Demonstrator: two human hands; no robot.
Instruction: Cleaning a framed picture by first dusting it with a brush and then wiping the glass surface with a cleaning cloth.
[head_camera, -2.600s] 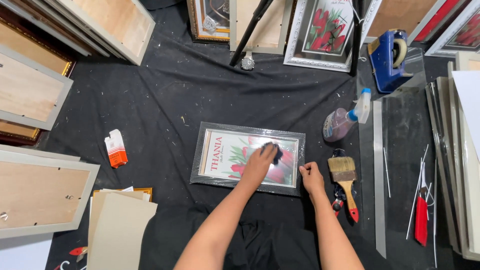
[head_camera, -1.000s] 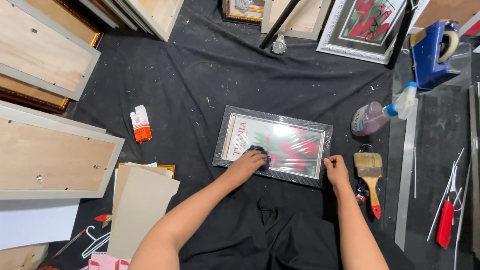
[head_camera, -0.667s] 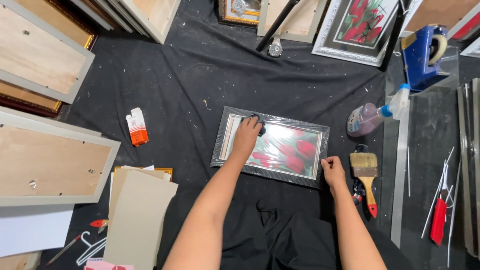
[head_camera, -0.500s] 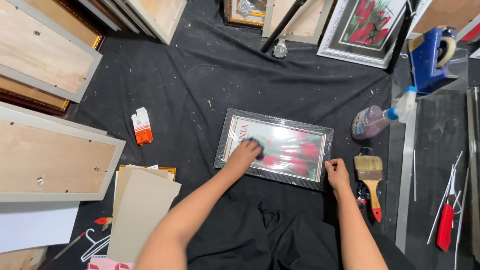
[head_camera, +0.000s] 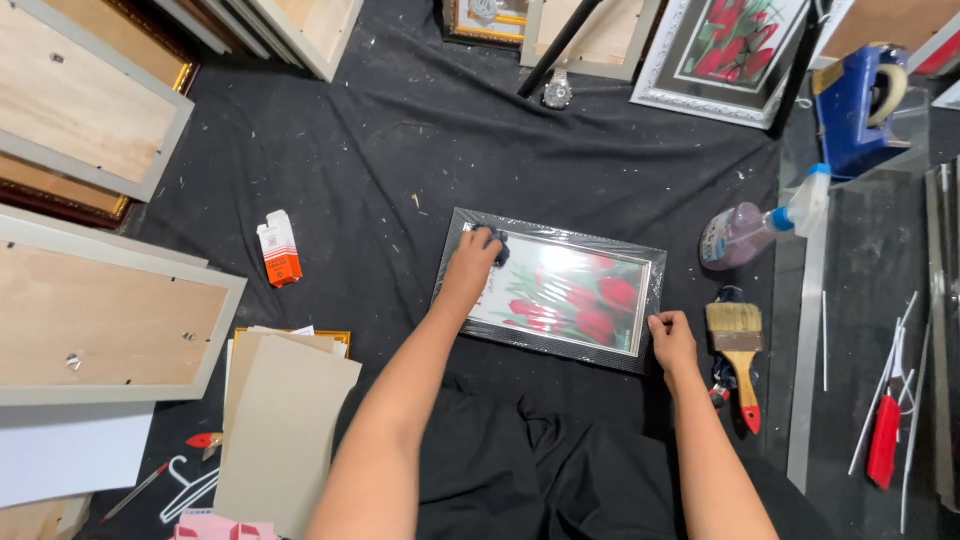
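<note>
left hand (head_camera: 468, 270), cloth (head_camera: 492, 240) now at frame (head_camera: 552, 345) corner

Left hand (head_camera: 468, 268) presses cloth (head_camera: 494, 242) on framed picture (head_camera: 560, 292); right hand (head_camera: 672, 340) steadies.

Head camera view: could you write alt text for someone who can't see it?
Seen from above, a person's left hand presses a dark cloth on the top left corner of a framed tulip picture lying on black fabric, while the right hand steadies its lower right corner. A paintbrush and spray bottle lie to the right, wooden frame backs to the left.
</note>
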